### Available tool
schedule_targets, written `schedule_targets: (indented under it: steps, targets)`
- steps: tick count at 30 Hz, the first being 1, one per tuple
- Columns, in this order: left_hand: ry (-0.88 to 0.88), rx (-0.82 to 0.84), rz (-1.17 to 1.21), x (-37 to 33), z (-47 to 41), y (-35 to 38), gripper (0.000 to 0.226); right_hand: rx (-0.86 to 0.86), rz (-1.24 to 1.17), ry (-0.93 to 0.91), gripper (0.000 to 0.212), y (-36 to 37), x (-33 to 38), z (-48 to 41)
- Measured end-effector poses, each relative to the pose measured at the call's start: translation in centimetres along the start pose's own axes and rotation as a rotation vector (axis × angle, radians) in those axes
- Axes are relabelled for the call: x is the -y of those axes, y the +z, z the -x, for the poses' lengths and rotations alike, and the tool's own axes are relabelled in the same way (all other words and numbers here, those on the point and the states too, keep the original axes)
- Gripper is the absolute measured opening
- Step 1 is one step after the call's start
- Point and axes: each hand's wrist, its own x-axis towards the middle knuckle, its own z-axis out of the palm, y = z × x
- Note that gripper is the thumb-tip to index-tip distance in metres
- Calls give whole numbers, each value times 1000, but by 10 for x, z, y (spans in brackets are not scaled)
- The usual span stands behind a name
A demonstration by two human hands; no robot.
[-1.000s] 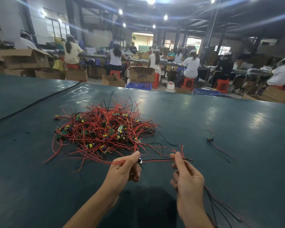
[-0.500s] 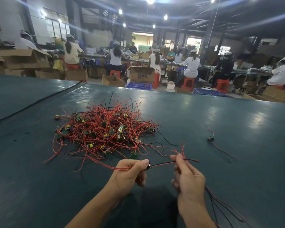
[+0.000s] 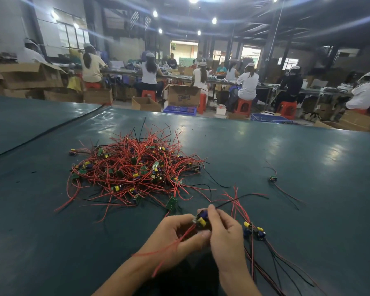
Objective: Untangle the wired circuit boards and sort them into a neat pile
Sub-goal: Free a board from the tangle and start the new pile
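A tangled heap of small green circuit boards with red and black wires [image 3: 135, 169] lies on the dark green table [image 3: 286, 159], ahead and left of my hands. My left hand [image 3: 175, 238] and my right hand [image 3: 222, 231] meet over one small board with a yellow part [image 3: 201, 220] and both pinch it. Its red wires trail back over my left wrist, and a black wire runs up to the right. Just right of my right hand lie a few sorted boards [image 3: 254, 229], their wires stretching toward the near right corner.
One loose board with wires [image 3: 273, 179] lies alone at the right. Another green board [image 3: 171, 202] sits at the heap's near edge. Beyond the table's far edge are cardboard boxes [image 3: 183, 96], blue crates and seated workers.
My hands have come together near me. The wire that was stretched between them is slack now, and the board is pulled free of the heap into both hands.
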Motion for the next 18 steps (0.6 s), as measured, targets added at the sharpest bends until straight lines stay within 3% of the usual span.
schedule_targets:
  steps: [3, 5, 8, 12, 18]
  targets:
    - [24, 16, -418, 9, 1, -6, 17, -110, -55, 62, 39, -13, 2, -11]
    - [62, -98, -673, 16, 0, -13, 19, -146, -40, 62, 37, -23, 1, -18]
    - [95, -238, -835, 23, -1, -23, 28, -96, 285, -72, 38, -39, -3, -26]
    - [-115, -193, -1053, 37, -1, -30, 53, -14, 746, -193, 38, -47, -5, -25]
    - [-211, -129, -1107, 49, -1, -29, 55, 59, 1128, -104, 28, -50, -6, -17]
